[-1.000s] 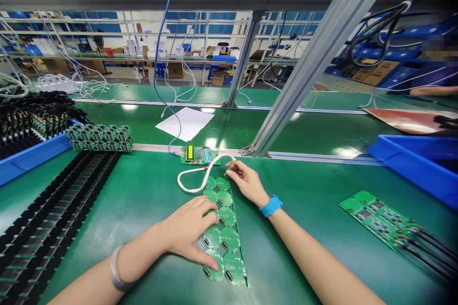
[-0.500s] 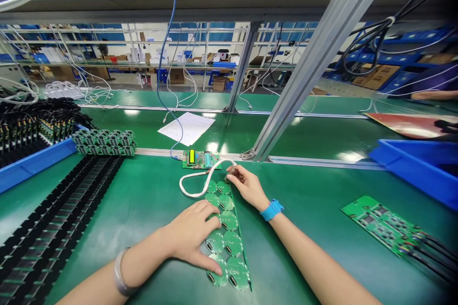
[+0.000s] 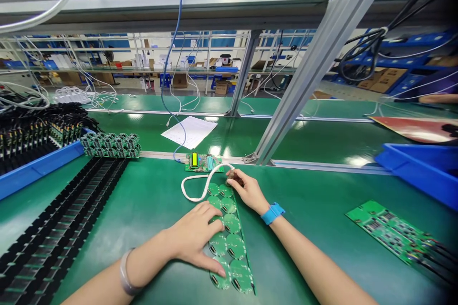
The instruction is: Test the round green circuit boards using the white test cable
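A panel of round green circuit boards [image 3: 236,246] lies on the green bench in front of me, two columns wide. My left hand [image 3: 198,236] rests over its left side, fingers and thumb spread, the thumb tip on a lower board. At the panel's far end, my right hand [image 3: 246,190] is closed in a pinch on a small brownish end piece [image 3: 230,177] of a white sleeved cable [image 3: 195,198]. The fingers partly cover that piece, so its contact with the panel cannot be made out. The cable loops back towards a test board [image 3: 203,162] with a lit yellow-green display.
Black slotted strips [image 3: 67,214] run along the left, with stacked round boards [image 3: 110,145] behind and a blue tray [image 3: 43,171] beside. A wired green board [image 3: 391,231] and a blue bin [image 3: 422,167] are at right. A metal post [image 3: 296,71] slants up beyond my right hand.
The whole view has shifted slightly, with things appearing a little lower and further right. Both hands keep nearly the same places on the panel and the cable end.
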Demonstrator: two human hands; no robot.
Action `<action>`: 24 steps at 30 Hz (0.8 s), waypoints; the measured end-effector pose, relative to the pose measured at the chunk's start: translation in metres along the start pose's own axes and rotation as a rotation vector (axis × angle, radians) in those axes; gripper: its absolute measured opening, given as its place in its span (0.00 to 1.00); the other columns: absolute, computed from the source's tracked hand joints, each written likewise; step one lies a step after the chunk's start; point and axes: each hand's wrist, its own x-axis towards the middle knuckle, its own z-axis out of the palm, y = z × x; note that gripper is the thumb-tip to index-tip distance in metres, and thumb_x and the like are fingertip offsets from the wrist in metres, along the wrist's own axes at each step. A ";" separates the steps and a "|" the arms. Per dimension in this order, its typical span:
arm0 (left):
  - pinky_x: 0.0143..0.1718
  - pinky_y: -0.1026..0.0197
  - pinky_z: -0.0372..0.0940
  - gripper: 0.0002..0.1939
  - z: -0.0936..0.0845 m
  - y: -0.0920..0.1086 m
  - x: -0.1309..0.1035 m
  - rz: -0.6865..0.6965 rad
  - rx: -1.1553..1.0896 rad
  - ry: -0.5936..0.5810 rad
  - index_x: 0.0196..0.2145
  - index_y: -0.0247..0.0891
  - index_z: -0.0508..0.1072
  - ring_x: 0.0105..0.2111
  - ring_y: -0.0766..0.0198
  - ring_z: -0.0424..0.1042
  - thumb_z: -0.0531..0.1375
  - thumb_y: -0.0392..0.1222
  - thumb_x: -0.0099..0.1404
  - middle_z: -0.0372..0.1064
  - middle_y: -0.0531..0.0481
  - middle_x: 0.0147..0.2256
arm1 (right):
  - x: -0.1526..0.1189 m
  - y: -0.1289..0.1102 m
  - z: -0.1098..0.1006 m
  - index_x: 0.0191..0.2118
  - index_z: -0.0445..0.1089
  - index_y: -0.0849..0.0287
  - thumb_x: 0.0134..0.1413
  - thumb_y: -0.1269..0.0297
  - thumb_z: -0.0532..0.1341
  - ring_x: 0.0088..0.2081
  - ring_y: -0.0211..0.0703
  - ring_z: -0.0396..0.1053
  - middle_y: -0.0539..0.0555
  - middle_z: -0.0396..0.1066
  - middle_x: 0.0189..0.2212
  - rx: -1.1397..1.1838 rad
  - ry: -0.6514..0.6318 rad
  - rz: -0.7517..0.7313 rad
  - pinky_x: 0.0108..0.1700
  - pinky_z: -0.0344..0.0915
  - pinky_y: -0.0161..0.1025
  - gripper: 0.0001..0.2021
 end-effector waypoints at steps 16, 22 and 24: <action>0.63 0.40 0.45 0.43 -0.013 -0.002 -0.003 -0.154 0.033 -0.154 0.62 0.39 0.57 0.65 0.41 0.42 0.59 0.69 0.59 0.45 0.33 0.64 | 0.001 -0.002 0.002 0.38 0.67 0.57 0.59 0.61 0.54 0.28 0.44 0.66 0.52 0.70 0.28 -0.035 0.011 -0.057 0.31 0.63 0.38 0.07; 0.62 0.39 0.45 0.43 -0.013 0.001 -0.001 -0.185 0.049 -0.148 0.62 0.40 0.58 0.65 0.41 0.43 0.58 0.70 0.59 0.46 0.33 0.64 | 0.001 0.001 0.003 0.39 0.67 0.57 0.58 0.62 0.55 0.29 0.44 0.67 0.52 0.71 0.30 -0.047 0.021 -0.062 0.32 0.64 0.38 0.07; 0.62 0.38 0.45 0.43 -0.014 0.002 0.000 -0.194 0.052 -0.155 0.62 0.39 0.59 0.64 0.40 0.43 0.59 0.70 0.58 0.47 0.32 0.64 | 0.001 0.002 0.004 0.39 0.67 0.58 0.59 0.62 0.55 0.30 0.45 0.68 0.53 0.72 0.31 -0.050 0.022 -0.064 0.34 0.65 0.39 0.08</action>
